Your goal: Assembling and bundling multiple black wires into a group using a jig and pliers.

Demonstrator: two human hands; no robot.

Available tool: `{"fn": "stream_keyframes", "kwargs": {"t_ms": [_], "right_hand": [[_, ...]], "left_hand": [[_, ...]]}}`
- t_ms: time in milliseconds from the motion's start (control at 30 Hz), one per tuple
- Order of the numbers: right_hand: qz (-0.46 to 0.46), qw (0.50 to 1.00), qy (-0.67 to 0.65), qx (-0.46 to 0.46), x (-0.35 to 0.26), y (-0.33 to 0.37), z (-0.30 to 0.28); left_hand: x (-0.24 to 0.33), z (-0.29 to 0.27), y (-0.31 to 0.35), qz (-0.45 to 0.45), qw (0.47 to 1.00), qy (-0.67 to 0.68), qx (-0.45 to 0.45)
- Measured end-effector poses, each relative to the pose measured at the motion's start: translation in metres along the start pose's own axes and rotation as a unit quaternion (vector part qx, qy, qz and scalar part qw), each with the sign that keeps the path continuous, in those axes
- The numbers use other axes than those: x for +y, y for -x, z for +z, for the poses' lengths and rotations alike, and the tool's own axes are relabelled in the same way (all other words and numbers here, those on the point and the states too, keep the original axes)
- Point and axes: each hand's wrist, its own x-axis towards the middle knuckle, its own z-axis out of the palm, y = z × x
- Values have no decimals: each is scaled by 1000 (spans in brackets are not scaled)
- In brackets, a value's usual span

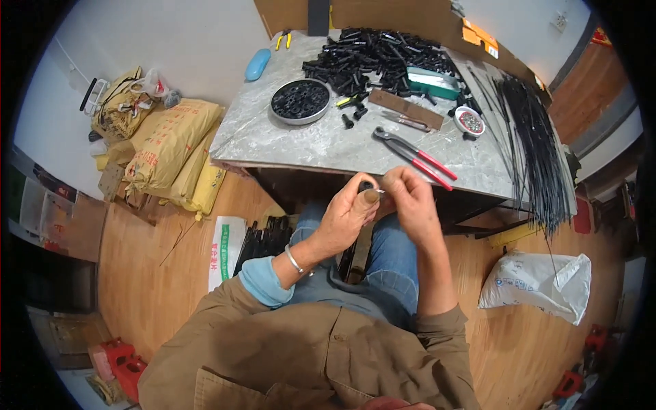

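"How are the fingers set?"

"The left hand (346, 211) is clamped round a small black part (365, 185), nearer the wearer than the red-handled pincers (435, 165) and to their left. The right hand (415, 205) has its fingertips pinched together just beside it; I can't tell on what."

"Why so?"

"Probably the left steadies the part so the right can work finely."

"And farther out?"

"Left of the pincers, a round dish (298, 123) likely keeps small black pieces (301, 100) from scattering. Beyond them, black tubes (352, 60) are heaped, presumably within reach. To their right are a white bowl (471, 134) and long black rods (531, 140)."

"Counted?"

"One gripped part, one pincers, one dish, one bowl. Pieces, tubes and rods overlap too much to count."
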Motion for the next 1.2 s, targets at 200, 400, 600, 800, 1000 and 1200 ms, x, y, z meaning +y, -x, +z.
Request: {"fn": "stream_keyframes", "kwargs": {"t_ms": [200,400,600,800,1000,1200], "right_hand": [[-21,999,7,44,16,3,-16],[-203,777,583,123,22,-46,-79],[-254,773,565,135,42,-62,-93],[-26,946,298,127,7,3,-52],[-310,818,478,76,-8,32,-51],[-328,754,563,84,-24,34,-48]], "left_hand": [[1,-8,-2,19,1000,-1,-4],[7,-13,0,-7,998,29,53],[10,-11,-1,-36,988,32,149],[9,-19,-6,-43,987,16,152],[6,-15,-9,-50,987,7,155],[3,-13,-8,-23,987,-19,158]]}}
